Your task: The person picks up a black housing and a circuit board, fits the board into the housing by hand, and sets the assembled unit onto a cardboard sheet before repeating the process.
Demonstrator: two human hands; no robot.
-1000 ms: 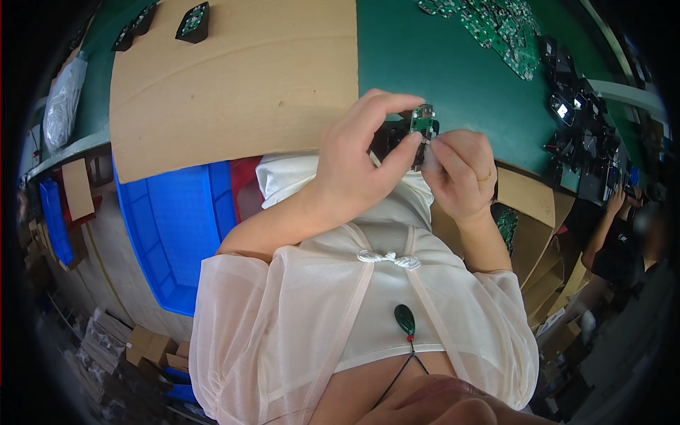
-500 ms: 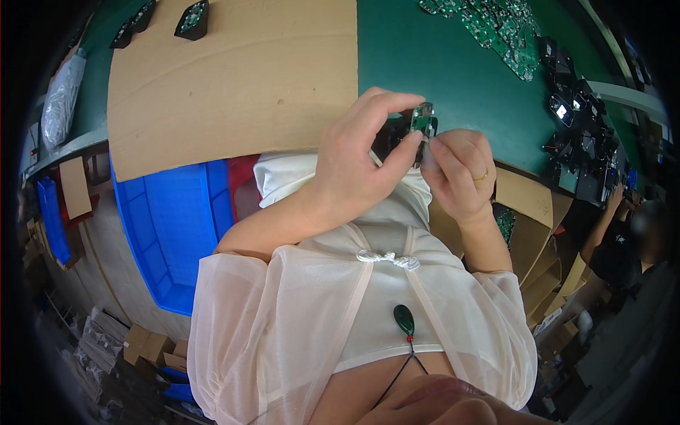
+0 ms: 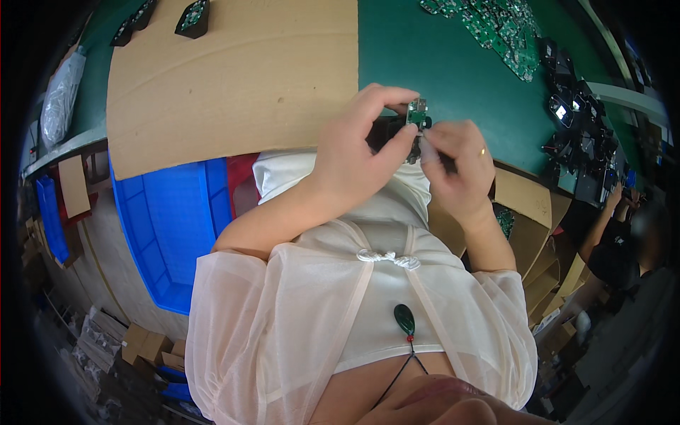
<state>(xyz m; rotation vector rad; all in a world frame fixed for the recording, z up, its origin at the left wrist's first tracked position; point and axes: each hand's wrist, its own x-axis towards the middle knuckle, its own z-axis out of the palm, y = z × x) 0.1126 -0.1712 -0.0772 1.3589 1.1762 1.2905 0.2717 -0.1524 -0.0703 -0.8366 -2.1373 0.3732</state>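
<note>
My left hand (image 3: 348, 150) is closed around a black plastic housing (image 3: 386, 133). A small green circuit board (image 3: 416, 113) stands at the housing's right end, between my left thumb and fingers. Close against the board's lower right edge, my right hand (image 3: 462, 164) has its thumb and fingertips pinched together. What lies in that pinch is too small to make out. Both hands are held over the table's front edge, above my lap.
A cardboard sheet (image 3: 234, 85) covers the left of the green table (image 3: 404, 42). Black housings with boards (image 3: 193, 20) lie at its far edge. Loose circuit boards (image 3: 506, 35) and black parts (image 3: 584, 134) lie right. A blue bin (image 3: 173, 234) is below left; a co-worker (image 3: 623, 241) sits far right.
The board has tilted and shifted slightly left in my left hand. My right fingers have moved up a little and turned beside its lower edge.
</note>
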